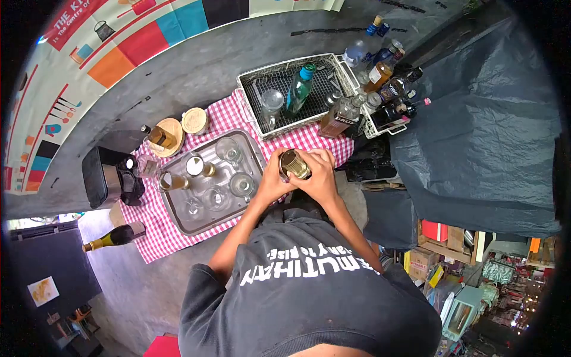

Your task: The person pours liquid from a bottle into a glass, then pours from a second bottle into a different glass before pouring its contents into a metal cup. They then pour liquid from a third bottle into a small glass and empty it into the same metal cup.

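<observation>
My left hand (275, 180) and my right hand (319, 177) are both wrapped round a shiny, gold-toned ribbed cup (295, 164), held in front of my chest. Its mouth tilts up and to the left, and what is inside cannot be made out. To the left of my hands lies a grey metal tray (208, 228) on a pink checked cloth (151, 244). Clear glasses (242, 184) stand on the tray, along with a white-topped cup (199, 166) and an amber-toned glass (172, 181).
Behind my hands, a white wire basket (253, 113) holds a teal-capped bottle (300, 89) and a clear glass vessel (272, 104). Several liquor bottles (380, 74) crowd the right. A wine bottle (116, 236), black container (101, 177) and wooden-lidded jar (194, 121) stand left.
</observation>
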The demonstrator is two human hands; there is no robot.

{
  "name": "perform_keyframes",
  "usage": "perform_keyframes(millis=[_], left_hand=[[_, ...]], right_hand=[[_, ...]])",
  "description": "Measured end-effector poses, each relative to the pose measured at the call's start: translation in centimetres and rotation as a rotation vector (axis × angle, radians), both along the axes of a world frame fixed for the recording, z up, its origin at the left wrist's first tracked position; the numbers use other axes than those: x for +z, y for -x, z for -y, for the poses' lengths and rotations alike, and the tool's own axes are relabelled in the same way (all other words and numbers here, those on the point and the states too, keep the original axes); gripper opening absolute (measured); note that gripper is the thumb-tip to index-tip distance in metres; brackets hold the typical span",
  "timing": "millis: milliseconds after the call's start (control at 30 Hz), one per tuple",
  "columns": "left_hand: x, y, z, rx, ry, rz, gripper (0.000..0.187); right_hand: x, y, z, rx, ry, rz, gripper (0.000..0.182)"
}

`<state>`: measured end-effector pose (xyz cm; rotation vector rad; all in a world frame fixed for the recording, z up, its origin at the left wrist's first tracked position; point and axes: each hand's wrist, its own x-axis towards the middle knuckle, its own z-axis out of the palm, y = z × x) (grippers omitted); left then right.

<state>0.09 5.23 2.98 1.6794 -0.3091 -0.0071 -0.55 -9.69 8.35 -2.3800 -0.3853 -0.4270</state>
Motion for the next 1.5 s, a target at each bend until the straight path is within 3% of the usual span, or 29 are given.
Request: perform_keyframes(millis=[1500], left_hand=[[0.1,0.3,-0.4,-0.024,-0.010,-0.009,0.075]], right_hand=[[0.9,0.2,-0.2,0.032,0.079,0.082,0.053]])
